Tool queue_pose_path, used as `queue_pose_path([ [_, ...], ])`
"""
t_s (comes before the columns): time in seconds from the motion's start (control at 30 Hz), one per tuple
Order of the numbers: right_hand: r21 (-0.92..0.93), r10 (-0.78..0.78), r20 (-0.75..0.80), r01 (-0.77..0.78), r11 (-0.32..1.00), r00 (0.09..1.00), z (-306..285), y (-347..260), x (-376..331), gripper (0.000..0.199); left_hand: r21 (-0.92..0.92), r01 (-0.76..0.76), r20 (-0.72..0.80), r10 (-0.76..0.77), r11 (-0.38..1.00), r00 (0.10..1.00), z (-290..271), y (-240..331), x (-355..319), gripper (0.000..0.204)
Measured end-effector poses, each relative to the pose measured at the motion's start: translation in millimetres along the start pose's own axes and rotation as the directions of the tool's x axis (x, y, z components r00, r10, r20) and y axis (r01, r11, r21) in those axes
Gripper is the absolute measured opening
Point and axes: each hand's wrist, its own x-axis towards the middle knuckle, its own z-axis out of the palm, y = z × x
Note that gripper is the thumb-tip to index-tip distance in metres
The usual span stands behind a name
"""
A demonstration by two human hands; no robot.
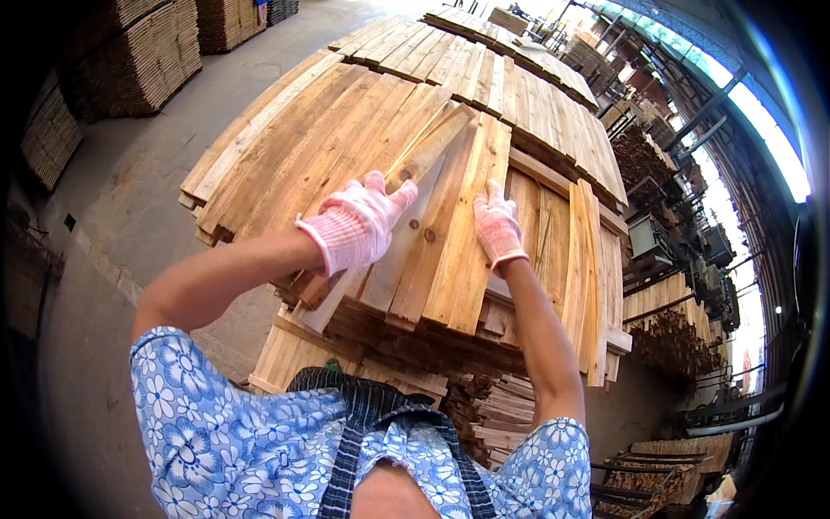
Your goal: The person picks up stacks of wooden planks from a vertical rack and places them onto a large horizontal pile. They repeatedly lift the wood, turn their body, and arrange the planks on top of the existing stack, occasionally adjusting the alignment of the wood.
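Note:
My left hand, in a pink and white knit glove, is closed around a narrow wooden board. That board lies tilted across the other boards, its far end raised. Over the right edge of a wider, yellowish wooden board is my right hand, gloved alike, its fingers bent onto the edge. What its fingertips do under that edge is hidden. Between my hands lies a knotty board in the stack's top layer.
More boards make up the layer to the left. Right of my right hand, a lower layer shows beside a few loose boards. Another stack stands beyond. Tall timber piles rise at the far left above concrete floor.

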Motion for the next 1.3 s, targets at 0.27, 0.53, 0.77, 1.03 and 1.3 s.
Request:
queue_pose_path([
  [0.27, -0.054, -0.351, -0.189, 0.347, 0.936, 0.917, -42, -43, 0, 0.042, -0.861, -0.012, -0.081, -0.114, 0.508, 0.990, -38, -55, -38, 0.078],
  [0.53, -0.035, -0.209, -0.022, 0.208, 0.977, 0.978, 22, -180, -6, 0.061, -0.618, -0.039, -0.337, -0.220, 0.785, 0.915, -8, -116, -16, 0.067],
  [0.77, 0.218, -0.229, -0.104, 0.247, 0.944, 0.968, 17, -163, 12, 0.057, -0.078, 0.184, -0.176, -0.196, 0.980, 0.965, 5, -130, 10, 0.069],
  [1.03, -0.251, -0.344, -0.425, 0.256, 0.934, 0.837, -137, 47, -69, 0.055, -0.141, 0.181, -0.222, -0.209, 0.973, 0.952, 2, -142, 77, 0.072],
  [1.3, -0.280, 0.085, -0.173, -0.132, 0.951, 0.981, -141, 230, -46, 0.079, -0.366, -0.019, -0.307, -0.101, 0.930, 0.946, -7, -114, 86, 0.065],
])
